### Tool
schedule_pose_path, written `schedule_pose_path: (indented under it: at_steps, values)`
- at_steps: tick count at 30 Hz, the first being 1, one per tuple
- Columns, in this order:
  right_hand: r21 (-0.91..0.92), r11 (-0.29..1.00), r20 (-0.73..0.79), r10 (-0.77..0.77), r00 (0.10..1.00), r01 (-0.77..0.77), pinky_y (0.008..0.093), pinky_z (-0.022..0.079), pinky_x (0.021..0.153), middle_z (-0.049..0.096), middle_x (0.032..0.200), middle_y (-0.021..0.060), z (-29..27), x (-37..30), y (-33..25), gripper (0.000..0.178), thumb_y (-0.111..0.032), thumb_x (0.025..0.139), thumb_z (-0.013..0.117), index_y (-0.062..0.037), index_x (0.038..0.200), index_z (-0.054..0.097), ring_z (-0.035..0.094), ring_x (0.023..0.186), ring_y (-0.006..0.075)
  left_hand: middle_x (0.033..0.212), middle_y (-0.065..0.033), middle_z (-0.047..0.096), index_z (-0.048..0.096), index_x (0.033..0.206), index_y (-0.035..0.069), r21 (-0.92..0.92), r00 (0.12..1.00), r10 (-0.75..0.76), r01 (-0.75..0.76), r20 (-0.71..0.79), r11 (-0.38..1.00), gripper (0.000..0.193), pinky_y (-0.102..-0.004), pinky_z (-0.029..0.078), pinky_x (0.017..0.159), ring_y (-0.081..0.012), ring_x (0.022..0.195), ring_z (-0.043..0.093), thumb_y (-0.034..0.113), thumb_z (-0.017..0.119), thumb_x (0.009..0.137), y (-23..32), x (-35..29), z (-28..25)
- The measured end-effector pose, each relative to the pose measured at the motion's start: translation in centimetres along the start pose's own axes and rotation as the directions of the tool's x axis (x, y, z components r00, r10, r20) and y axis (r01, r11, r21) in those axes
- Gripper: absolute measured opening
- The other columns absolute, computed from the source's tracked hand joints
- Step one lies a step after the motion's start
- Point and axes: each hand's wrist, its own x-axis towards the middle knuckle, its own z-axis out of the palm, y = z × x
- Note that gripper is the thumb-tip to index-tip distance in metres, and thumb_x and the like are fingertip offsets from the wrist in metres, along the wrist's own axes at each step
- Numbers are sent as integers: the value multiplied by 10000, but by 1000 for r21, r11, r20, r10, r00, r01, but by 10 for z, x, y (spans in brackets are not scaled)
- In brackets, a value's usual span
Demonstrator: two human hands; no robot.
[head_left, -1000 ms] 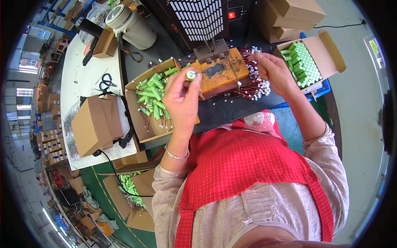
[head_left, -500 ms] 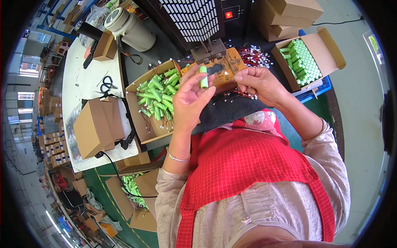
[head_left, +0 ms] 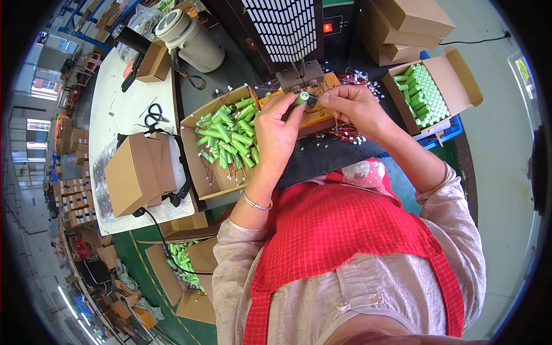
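At upper centre, a green cylinder (head_left: 302,99), gripped by the left hand (head_left: 276,130), now shows its pale round end, nearer the pinched right hand (head_left: 357,109).

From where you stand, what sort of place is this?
Most likely a factory assembly area: there's a dark bench machine with a lit red switch, boxes of green cylinders on either side of it, and cartons stacked in the background.
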Motion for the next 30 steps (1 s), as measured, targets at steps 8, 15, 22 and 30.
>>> schedule_pose_path:
  at_steps: [8,15,22,30]
  values:
    - [52,998,19,39,999,-40,166,264,424,500,600,-21,0,7,-1,165,-169,829,581,-12,862,621,375,471,24,829,-138,627,618,878,-33,22,996,56,-54,-63,998,188,-278,464,694,-230,750,616,12,650,699,2,3,5]
    - [36,999,12,-14,1000,13,168,262,436,495,602,-30,0,6,0,187,-186,833,570,-8,849,626,376,485,21,801,-132,615,614,864,-30,134,1000,-14,15,-6,991,167,-271,459,652,-233,716,609,21,646,708,12,4,2]
    - [-50,993,29,-102,994,104,172,311,469,512,660,-35,-10,-3,-5,212,-217,879,525,-30,955,592,386,531,18,770,-94,607,606,851,-46,28,998,15,-14,-60,1000,154,-252,442,652,-153,692,561,40,654,731,2,1,-1]
    - [-840,444,25,-542,840,312,347,411,904,490,1180,189,-68,-5,19,465,-213,782,611,10,1168,478,507,1045,329,1145,-103,472,534,1151,33,510,950,110,58,-293,858,422,-310,411,858,-204,967,513,34,642,743,-12,-9,-82]
